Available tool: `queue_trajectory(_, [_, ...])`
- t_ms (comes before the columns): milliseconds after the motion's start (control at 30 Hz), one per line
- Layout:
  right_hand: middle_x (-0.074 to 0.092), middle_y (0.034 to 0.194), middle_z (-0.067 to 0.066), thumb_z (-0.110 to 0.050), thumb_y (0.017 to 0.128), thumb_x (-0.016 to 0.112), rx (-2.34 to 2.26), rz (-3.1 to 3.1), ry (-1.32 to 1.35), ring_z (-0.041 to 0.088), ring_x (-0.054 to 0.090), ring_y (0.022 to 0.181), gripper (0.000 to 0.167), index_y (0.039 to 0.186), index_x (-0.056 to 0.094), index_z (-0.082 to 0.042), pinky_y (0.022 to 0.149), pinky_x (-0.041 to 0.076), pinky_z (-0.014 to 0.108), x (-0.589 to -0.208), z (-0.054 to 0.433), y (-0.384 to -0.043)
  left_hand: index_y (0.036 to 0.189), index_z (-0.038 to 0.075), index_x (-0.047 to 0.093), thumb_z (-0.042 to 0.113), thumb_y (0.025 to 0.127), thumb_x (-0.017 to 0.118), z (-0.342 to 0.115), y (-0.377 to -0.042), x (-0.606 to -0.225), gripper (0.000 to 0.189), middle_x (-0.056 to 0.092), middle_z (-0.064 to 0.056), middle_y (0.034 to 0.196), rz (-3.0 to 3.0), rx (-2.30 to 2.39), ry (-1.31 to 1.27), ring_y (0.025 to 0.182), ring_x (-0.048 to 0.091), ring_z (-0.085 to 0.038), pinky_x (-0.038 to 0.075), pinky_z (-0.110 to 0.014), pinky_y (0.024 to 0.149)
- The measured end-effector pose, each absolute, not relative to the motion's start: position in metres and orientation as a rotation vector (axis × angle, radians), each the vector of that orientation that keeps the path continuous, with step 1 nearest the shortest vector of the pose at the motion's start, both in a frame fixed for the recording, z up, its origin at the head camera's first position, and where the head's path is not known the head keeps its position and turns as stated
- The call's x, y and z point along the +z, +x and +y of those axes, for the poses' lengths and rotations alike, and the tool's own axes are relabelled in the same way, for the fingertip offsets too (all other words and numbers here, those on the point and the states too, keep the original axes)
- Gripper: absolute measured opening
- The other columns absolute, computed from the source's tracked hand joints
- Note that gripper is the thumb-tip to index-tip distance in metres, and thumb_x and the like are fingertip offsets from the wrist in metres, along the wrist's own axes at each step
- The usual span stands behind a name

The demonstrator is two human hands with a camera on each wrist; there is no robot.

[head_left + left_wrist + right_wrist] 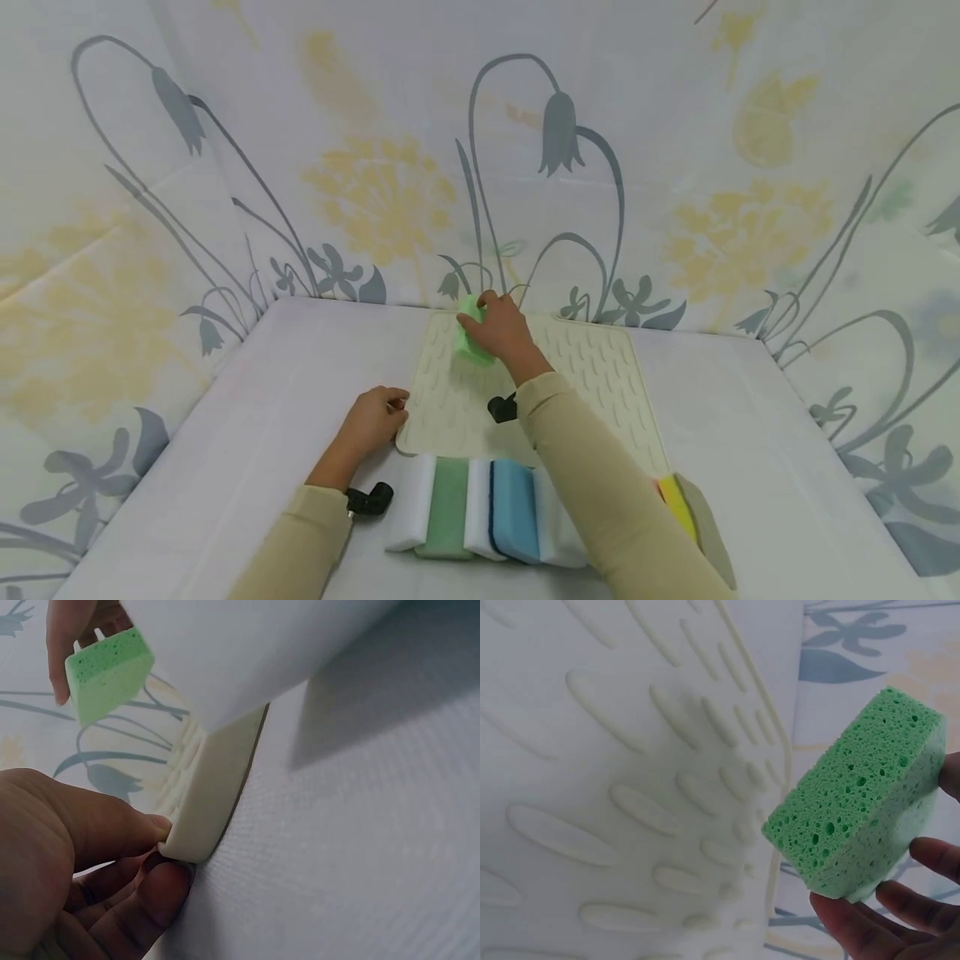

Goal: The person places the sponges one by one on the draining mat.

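A light green, porous sponge block (pixel 472 352) is held in my right hand (pixel 504 329) over the far left part of a cream mat (pixel 600 375). The right wrist view shows the sponge (pixel 847 802) tilted, with the thumb and fingertips (pixel 855 922) on its sides and its pitted face visible. The mat has rows of raised oval ridges and a thin raised rim. At the mat's near left edge is my left hand (pixel 375 421). The left wrist view shows its thumb (pixel 127 829) on top of the rim and curled fingers below, pinching the edge.
In front of the mat stands a row of sponges: white blocks (pixel 411 507), a green one (pixel 447 508) and a blue one (pixel 516 512). A yellow sponge (pixel 677 507) and a grey-beige one (pixel 705 529) lie right of my right sleeve (pixel 600 467). Behind the table hangs flower-patterned cloth (pixel 390 192).
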State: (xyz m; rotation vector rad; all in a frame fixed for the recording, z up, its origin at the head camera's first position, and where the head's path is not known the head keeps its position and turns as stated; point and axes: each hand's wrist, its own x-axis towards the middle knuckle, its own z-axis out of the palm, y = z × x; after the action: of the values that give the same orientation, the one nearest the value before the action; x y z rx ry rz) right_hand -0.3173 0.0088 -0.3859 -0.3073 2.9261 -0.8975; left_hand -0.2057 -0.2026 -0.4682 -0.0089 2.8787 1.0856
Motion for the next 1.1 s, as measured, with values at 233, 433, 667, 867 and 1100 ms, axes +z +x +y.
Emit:
queue_trajectory(233, [0.042, 0.138, 0.021, -0.053, 0.097, 0.047, -0.880, 2.946, -0.301, 0.040, 0.050, 0.117, 0.054, 0.131, 0.048, -0.012, 0.099, 0.044, 0.050, -0.390, 0.002, -0.321, 0.123, -0.001, 0.064, 0.008, 0.089, 0.063, -0.202, -0.206, -0.469, 0.035, 0.066, -0.011, 0.102, 2.884, 1.090, -0.009, 0.091, 0.063, -0.021, 0.051, -0.028, 0.068])
queue_trajectory(433, [0.045, 0.135, 0.021, -0.053, 0.097, 0.047, -0.857, 2.957, -0.292, 0.040, 0.051, 0.116, 0.055, 0.132, 0.049, -0.011, 0.099, 0.043, 0.050, -0.400, -0.004, -0.326, 0.122, -0.001, 0.065, 0.008, 0.089, 0.063, -0.201, -0.205, -0.470, 0.034, 0.065, -0.010, 0.101, 2.881, 1.088, -0.020, 0.088, 0.061, -0.019, 0.050, -0.028, 0.067])
queue_trajectory(667, [0.046, 0.135, 0.021, -0.053, 0.096, 0.048, -0.871, 2.958, -0.270, 0.042, 0.051, 0.117, 0.054, 0.131, 0.050, -0.011, 0.099, 0.043, 0.050, -0.409, -0.012, -0.328, 0.121, -0.002, 0.065, 0.008, 0.089, 0.062, -0.201, -0.204, -0.468, 0.034, 0.065, -0.010, 0.100, 2.884, 1.091, -0.006, 0.090, 0.063, -0.021, 0.051, -0.029, 0.068])
queue_trajectory(867, [0.047, 0.134, 0.021, -0.051, 0.096, 0.050, -0.855, 2.954, -0.269, 0.041, 0.052, 0.116, 0.055, 0.132, 0.050, -0.009, 0.098, 0.044, 0.049, -0.415, -0.018, -0.327, 0.121, -0.002, 0.065, 0.007, 0.089, 0.063, -0.202, -0.203, -0.469, 0.033, 0.064, -0.009, 0.097, 2.895, 1.084, 0.005, 0.089, 0.063, -0.020, 0.051, -0.030, 0.069])
queue_trajectory(1100, [0.048, 0.132, 0.020, -0.054, 0.096, 0.048, -0.775, 2.975, -0.269, 0.040, 0.055, 0.111, 0.057, 0.132, 0.049, -0.009, 0.095, 0.047, 0.047, -0.423, -0.024, -0.334, 0.121, 0.000, 0.066, 0.008, 0.089, 0.063, -0.200, -0.206, -0.471, 0.033, 0.064, -0.008, 0.097, 2.914, 1.063, 0.012, 0.087, 0.062, -0.018, 0.051, -0.030, 0.070])
